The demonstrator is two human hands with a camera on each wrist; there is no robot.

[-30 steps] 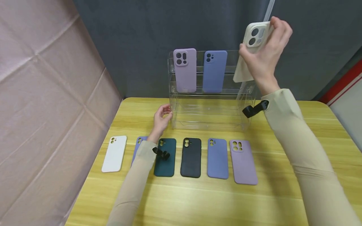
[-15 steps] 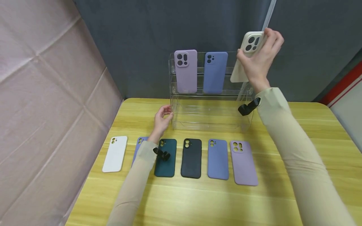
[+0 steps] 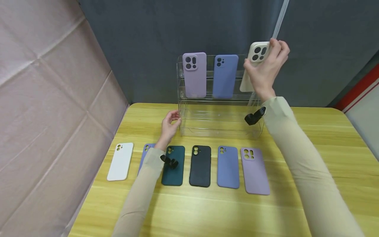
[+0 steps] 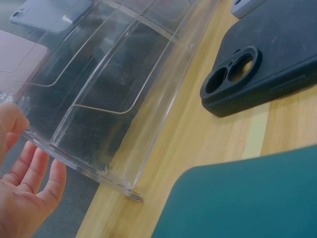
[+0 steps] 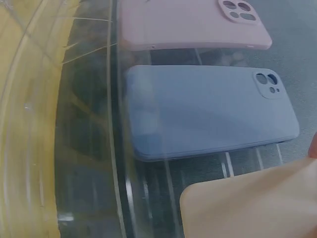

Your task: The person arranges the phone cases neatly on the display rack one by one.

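Observation:
My right hand [image 3: 267, 70] holds a cream phone case [image 3: 259, 54] by its two long sides, tilted, at the upper right of a clear acrylic display rack [image 3: 219, 128]. In the right wrist view the lower end of the cream case [image 5: 247, 203] is close to the top tier; whether it touches is unclear. A lilac phone case [image 3: 195, 80] and a blue phone case [image 3: 225, 79] stand upright on that tier, left of it. My left hand [image 3: 170, 126] grips the rack's left side edge, thumb and fingers on either side of the panel [image 4: 89, 171].
On the wooden table [image 3: 207, 214] several phone cases lie in a row before the rack: white [image 3: 120, 161], a partly hidden blue, dark green [image 3: 174, 172], black [image 3: 200, 166], blue [image 3: 228, 168] and lilac [image 3: 256, 171]. A grey curtain [image 3: 148, 49] hangs behind the rack.
My right hand has come down and to the left with the cream case, bringing it nearer to the rack's top tier. The left hand stays on the rack's side.

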